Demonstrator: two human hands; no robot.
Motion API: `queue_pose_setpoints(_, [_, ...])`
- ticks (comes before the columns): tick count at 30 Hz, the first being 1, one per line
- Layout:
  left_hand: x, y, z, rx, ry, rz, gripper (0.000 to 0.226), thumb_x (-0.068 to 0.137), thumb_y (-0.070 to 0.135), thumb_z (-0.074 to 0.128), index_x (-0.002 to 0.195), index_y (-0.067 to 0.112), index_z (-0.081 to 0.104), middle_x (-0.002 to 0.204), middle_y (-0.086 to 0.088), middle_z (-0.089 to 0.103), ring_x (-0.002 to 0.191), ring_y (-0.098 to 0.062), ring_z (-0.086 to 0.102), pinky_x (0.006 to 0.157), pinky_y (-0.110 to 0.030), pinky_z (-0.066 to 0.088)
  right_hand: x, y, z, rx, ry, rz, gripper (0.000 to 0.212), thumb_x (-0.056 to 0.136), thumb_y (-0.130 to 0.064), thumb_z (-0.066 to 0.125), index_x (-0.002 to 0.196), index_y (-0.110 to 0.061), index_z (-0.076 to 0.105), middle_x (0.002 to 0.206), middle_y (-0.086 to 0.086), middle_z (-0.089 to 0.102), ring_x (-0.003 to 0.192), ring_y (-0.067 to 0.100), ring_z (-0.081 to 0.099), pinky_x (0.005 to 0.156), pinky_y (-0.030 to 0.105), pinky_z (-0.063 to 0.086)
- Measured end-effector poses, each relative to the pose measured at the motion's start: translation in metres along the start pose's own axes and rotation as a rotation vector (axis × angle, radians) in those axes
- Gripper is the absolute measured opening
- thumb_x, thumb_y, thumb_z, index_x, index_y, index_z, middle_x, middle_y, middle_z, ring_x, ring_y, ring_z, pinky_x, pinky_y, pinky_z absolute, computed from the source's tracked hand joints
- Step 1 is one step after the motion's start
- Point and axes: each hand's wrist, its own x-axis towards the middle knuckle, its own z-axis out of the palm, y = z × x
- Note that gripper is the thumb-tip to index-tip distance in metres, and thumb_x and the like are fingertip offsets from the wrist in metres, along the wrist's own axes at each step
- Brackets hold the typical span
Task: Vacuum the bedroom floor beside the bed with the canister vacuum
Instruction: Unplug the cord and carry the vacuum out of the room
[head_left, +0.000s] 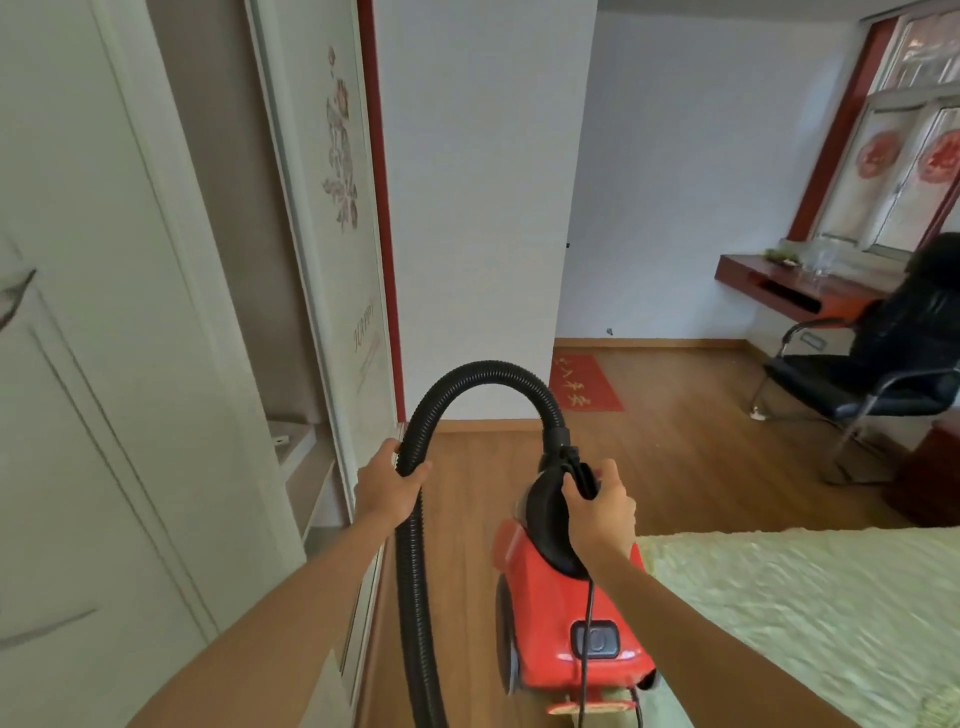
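Your right hand (602, 512) grips the handle (582, 480) of the red canister vacuum (550, 597) — long axis running away from you, hose end forward, just beside the bed (805, 613). Your left hand (387, 488) curls round the black hose (483, 370) arching above the floor (675, 452).

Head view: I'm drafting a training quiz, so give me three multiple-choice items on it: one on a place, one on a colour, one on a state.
1. Where does the bed lie from the canister vacuum? A left of it; B right of it; C behind a door.
2. The hose is: A black; B red; C white.
3. The left hand: A hangs open; B rests on the bed; C grips the hose.
Answers: B, the bed fills the lower right, beside the vacuum. A, the ribbed arch is black. C, its fingers curl round the hose.
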Motion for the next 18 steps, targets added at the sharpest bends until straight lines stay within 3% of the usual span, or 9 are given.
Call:
queue_pose_setpoints(5, [0.074, 0.018, 0.007, -0.007, -0.014, 0.040, 0.028, 0.090, 0.034, 0.070, 0.109, 0.017, 0.057, 0.093, -0.005, 0.067, 0.069, -0.016, 0.062, 0.057, -0.025, 0.046, 0.063, -0.023, 0.022, -0.004, 0.046, -0.034, 0.016, 0.095, -0.031, 0.058, 0.094, -0.018, 0.049, 0.083, -0.001, 0.061, 0.076, 0.025, 0.061, 0.069, 0.041, 0.053])
queue_pose_setpoints(10, [0.144, 0.031, 0.027, 0.043, -0.010, 0.068, 0.029, 0.091, 0.035, 0.070, 0.110, 0.016, 0.057, 0.094, -0.007, 0.066, 0.067, -0.014, 0.058, 0.050, -0.020, 0.037, 0.128, -0.035, 0.046, -0.005, 0.070, -0.041, 0.016, 0.095, -0.033, 0.058, 0.095, -0.020, 0.049, 0.084, 0.000, 0.062, 0.077, 0.025, 0.062, 0.071, 0.043, 0.055])
queue_pose_setpoints(18, [0.264, 0.032, 0.097, 0.045, -0.015, 0.043, 0.038, 0.090, 0.038, 0.070, 0.118, 0.015, 0.056, 0.098, -0.009, 0.068, 0.072, -0.020, 0.063, 0.051, -0.021, 0.041, 0.256, -0.037, 0.105, -0.003, 0.054, -0.028, 0.018, 0.096, -0.034, 0.057, 0.098, -0.017, 0.050, 0.083, 0.001, 0.062, 0.075, 0.025, 0.060, 0.067, 0.038, 0.051])
